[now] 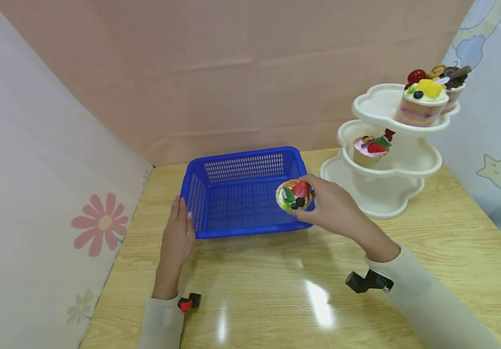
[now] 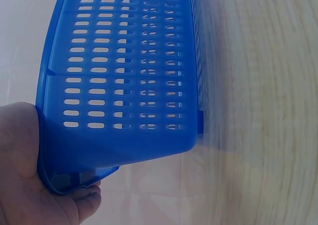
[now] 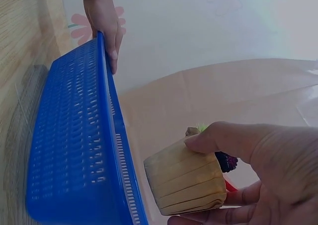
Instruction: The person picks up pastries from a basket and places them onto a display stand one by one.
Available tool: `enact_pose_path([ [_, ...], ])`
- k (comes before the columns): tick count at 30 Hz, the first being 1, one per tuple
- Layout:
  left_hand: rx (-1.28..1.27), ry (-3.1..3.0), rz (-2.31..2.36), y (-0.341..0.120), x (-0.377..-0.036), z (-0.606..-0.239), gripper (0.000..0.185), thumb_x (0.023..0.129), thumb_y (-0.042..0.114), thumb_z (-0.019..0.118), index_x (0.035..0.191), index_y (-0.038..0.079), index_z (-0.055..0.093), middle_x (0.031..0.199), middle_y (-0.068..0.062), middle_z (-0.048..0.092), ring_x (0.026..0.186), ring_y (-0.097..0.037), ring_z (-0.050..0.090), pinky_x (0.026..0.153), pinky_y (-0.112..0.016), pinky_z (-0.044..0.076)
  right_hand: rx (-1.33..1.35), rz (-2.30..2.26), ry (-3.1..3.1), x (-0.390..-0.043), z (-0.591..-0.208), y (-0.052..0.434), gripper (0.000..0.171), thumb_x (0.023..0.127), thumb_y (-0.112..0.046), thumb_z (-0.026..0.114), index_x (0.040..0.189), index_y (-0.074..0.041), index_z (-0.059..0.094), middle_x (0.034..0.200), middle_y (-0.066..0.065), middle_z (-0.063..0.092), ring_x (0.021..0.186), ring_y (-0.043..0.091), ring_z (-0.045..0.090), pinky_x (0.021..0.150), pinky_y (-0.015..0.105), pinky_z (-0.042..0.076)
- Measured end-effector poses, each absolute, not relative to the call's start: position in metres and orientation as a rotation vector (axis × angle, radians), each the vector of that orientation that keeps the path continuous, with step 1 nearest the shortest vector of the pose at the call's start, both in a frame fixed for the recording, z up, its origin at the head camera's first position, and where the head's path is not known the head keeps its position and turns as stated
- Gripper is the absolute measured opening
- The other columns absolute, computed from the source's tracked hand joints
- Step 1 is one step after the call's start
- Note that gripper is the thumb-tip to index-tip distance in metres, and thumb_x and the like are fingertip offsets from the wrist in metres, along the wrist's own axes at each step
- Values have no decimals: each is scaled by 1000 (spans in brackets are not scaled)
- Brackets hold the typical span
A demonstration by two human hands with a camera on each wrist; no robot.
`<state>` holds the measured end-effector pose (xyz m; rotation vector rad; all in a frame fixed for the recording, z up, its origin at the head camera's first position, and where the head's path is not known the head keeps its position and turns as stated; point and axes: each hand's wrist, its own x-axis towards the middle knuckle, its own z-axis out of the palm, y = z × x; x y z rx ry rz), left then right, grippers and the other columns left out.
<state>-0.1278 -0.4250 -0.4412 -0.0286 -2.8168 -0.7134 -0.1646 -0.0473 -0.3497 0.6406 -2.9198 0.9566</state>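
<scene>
Right hand [image 1: 335, 209]: fingers and thumb curled round a fruit-topped cupcake [image 1: 294, 195], gripping it by its paper sides; the right wrist view shows the thumb on the upper edge of the wrapper and fingers under its base.
Cupcake position: held in the air above the near right corner of the blue basket [image 1: 202, 203], tilted so the topping (strawberry, dark berries, green leaf) faces the head camera; not resting on anything.
Left hand [image 1: 178, 233]: set against the near left corner of the basket, fingers wrapped along its rim and outer wall; the left wrist view shows the palm and a fingertip cupping that corner.
Basket: blue slotted plastic, standing flat on the worktop [image 1: 451, 252]; nothing lies on its floor.
Tiered stand [image 1: 379, 194]: white, three levels, just right of the basket. Top level carries two cupcakes, middle level carries one pink cupcake [image 1: 369, 150], bottom level bare as far as visible.
Surroundings: pink backdrop behind, patterned fabric panels on both sides.
</scene>
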Motion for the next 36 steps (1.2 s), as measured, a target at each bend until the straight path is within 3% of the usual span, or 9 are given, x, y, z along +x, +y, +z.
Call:
enact_pose_path([
  [17,-30,-2803,-722,-425,-127,-442,58,112,28,25,157,-9,19,168,-21,11,152,-40,17,119,-59,23,511,935,-2866,-150,-348,6,67,80,-34,86,132,-4,57,103,11,70,88,28,64,72,41,50],
  [26,-40,-2807,-733,-424,-128,-440,59,112,29,24,157,-8,18,168,-21,10,153,-40,16,119,-58,23,358,972,-2854,-143,-345,47,74,83,-34,84,136,4,51,110,26,67,98,43,65,78,54,53],
  [29,-38,-2806,-735,-423,-128,-439,59,112,28,25,157,-9,19,168,-21,10,153,-40,16,119,-58,23,307,972,-2854,-144,-343,61,71,83,-32,84,135,4,51,110,27,67,99,44,65,74,47,53],
  [36,-29,-2809,-733,-424,-128,-441,58,112,28,25,157,-8,19,168,-20,10,153,-39,16,119,-58,24,181,974,-2867,-147,-339,92,74,84,-29,83,139,5,48,115,32,62,101,47,60,63,16,43],
])
